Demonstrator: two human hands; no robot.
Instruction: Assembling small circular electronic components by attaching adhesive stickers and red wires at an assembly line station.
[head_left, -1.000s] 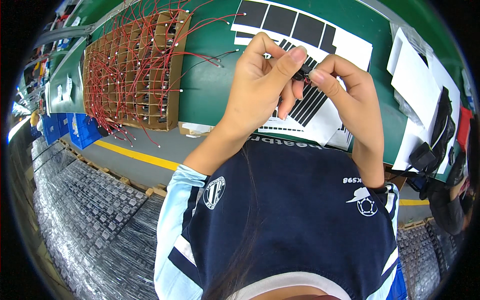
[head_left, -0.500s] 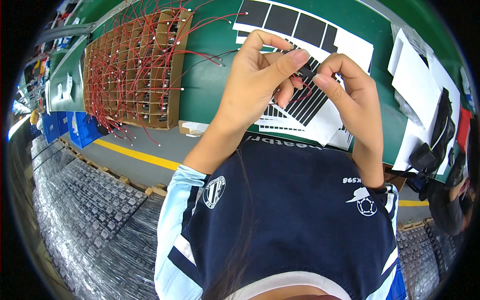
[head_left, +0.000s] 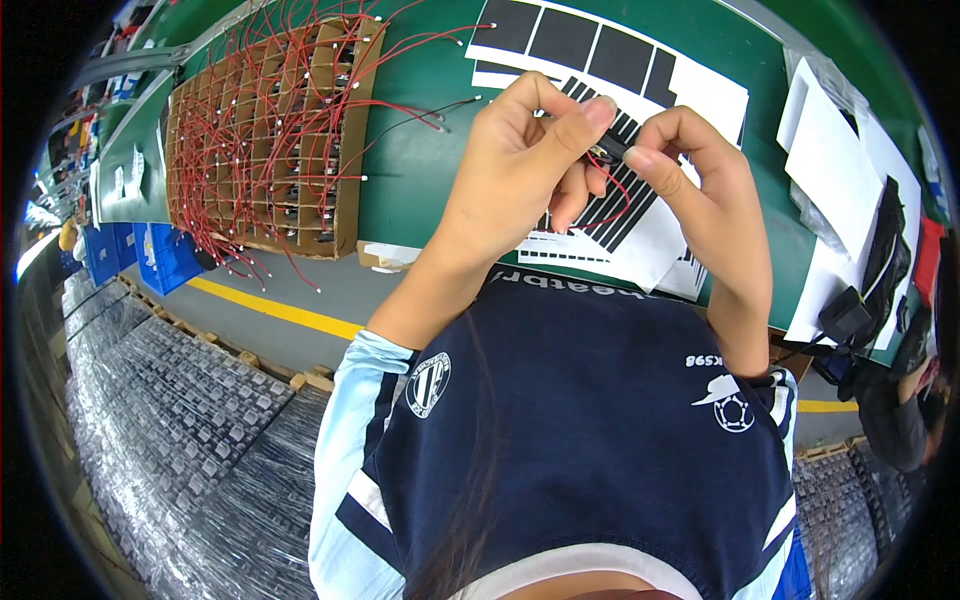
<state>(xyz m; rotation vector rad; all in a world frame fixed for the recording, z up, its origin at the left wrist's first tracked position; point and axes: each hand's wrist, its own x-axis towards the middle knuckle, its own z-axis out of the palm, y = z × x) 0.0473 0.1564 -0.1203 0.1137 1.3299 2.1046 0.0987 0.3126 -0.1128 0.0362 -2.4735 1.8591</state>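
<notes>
Left hand [head_left: 507, 175]: fingers pinched on the black part [head_left: 616, 146]
Right hand [head_left: 708, 172]: thumb and fingertip closed at its end
Black part: above the striped sheet [head_left: 608, 230]
Red wire [head_left: 628, 196]: looping wider than before!

Black part [head_left: 613, 146] — partly hidden

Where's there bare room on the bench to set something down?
Bare green table shows between the cardboard box and the left hand, though wires cross its far part. A narrower green strip runs between the right hand and the white sheets. Crowded: the wire-filled box and the printed sheets below the hands.
</notes>
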